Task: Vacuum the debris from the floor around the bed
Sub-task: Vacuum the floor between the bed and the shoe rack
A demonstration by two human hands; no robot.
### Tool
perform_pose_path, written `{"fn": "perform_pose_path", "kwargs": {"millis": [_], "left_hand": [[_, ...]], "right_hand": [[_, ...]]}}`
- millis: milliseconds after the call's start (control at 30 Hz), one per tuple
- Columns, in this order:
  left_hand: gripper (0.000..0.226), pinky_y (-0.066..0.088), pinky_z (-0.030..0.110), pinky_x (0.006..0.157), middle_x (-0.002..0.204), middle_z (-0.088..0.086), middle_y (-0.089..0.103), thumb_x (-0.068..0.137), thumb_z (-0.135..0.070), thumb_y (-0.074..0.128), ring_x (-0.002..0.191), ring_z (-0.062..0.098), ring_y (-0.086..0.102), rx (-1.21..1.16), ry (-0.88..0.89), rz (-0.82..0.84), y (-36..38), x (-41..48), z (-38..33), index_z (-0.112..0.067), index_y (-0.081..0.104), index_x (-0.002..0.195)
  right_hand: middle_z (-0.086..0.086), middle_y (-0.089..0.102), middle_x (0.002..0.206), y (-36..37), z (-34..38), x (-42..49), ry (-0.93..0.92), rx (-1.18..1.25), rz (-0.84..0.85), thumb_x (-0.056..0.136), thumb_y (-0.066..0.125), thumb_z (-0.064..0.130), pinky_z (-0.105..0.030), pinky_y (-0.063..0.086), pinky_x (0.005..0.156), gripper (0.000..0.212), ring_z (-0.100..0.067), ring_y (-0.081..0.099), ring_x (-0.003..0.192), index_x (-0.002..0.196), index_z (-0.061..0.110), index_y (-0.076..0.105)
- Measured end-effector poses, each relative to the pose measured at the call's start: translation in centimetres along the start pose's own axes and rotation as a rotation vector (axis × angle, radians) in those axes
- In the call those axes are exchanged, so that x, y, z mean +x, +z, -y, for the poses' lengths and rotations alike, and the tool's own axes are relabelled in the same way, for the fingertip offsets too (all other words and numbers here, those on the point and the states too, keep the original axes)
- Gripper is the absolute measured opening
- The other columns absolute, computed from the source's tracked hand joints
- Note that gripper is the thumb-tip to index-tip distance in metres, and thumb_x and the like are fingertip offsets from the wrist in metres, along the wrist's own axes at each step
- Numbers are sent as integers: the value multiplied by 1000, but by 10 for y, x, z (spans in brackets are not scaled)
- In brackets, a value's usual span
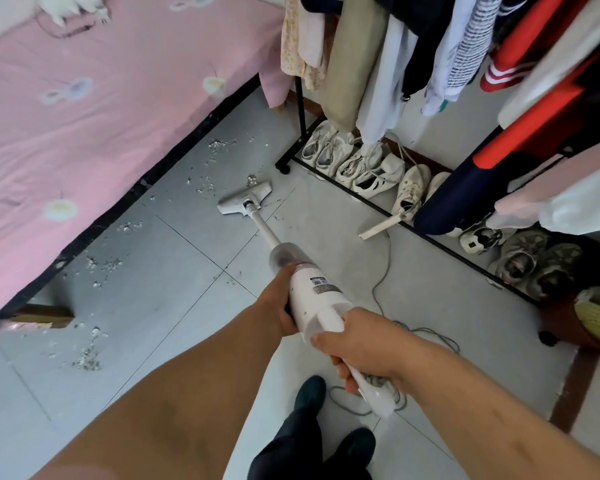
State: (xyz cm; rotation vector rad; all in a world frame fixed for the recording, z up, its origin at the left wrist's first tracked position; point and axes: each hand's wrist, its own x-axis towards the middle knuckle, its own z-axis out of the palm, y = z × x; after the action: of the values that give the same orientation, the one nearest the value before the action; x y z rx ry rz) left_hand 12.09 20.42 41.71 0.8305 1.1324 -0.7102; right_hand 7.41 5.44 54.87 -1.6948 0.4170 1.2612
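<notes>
Mid-frame, my left hand (274,306) and right hand (364,344) both grip vacuum (312,289), its head (234,199) just beside debris (252,180) near bed (84,116).

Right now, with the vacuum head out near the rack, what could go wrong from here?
1. The power cord loops on the floor beside the person's foot; it could snag or trip them.
2. The vacuum head sits close to the sneakers under the rack; loose laces might get sucked in.
3. Debris hugs the bed edge and may be missed.
</notes>
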Motion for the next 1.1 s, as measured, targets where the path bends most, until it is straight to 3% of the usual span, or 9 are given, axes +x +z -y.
{"fn": "perform_pose_path", "kwargs": {"millis": [233,300,433,533,667,733,800,900,1100], "left_hand": [[68,60,43,59,100,16,77,80,-67,69,77,34,76,58,-29,-11,-5,26,-47,-10,69,118],[74,61,44,60,103,15,77,76,-70,71,80,34,76,91,-41,0,-6,34,-67,-11,69,118],[71,59,47,85,108,12,76,74,-66,76,98,31,74,142,-47,-5,-14,49,-111,-12,70,120],[65,55,49,95,106,13,76,78,-63,74,100,30,73,150,-35,-9,-21,62,-142,-12,70,118],[64,54,49,94,106,14,76,78,-62,74,100,31,72,137,-36,-25,-27,78,-184,-12,69,117],[66,54,49,94,107,15,76,77,-63,75,101,31,71,142,-35,-21,-28,87,-205,-12,69,118],[68,52,51,99,109,15,75,76,-62,77,103,32,71,144,-37,-12,-27,96,-221,-12,68,120],[64,55,52,92,104,13,77,76,-60,77,99,32,73,148,-34,-2,-25,104,-239,-13,68,120],[65,56,52,90,105,13,76,77,-61,76,99,32,72,160,-35,6,-20,116,-254,-13,67,120]], "right_hand": [[3,58,45,3,33,36,-16,-115,-4,90,59,36,-18,46,41,31,-12,56,36,76,9,54],[-1,60,52,4,49,51,2,-122,10,90,58,36,-21,48,46,30,-14,57,39,80,8,54],[-4,64,65,4,92,80,93,-262,110,90,53,30,-22,51,52,25,-14,61,46,91,5,54],[-8,73,80,7,125,101,163,-360,123,88,52,31,-22,52,52,29,-18,67,60,99,5,56],[-11,70,99,14,163,129,128,-555,43,92,47,30,-35,56,80,23,-25,68,86,75,15,47],[-11,69,91,18,175,147,156,-426,0,88,48,21,-36,55,80,13,-25,67,78,78,15,43],[-9,65,72,20,183,156,194,-240,-41,85,47,16,-31,55,65,5,-20,64,54,87,12,47],[-6,60,64,20,190,169,114,-256,-116,90,44,20,-17,44,43,8,-14,55,37,87,13,44],[-5,62,73,19,194,186,75,-283,-219,92,42,29,-22,44,50,21,-14,58,41,104,12,45]]}}
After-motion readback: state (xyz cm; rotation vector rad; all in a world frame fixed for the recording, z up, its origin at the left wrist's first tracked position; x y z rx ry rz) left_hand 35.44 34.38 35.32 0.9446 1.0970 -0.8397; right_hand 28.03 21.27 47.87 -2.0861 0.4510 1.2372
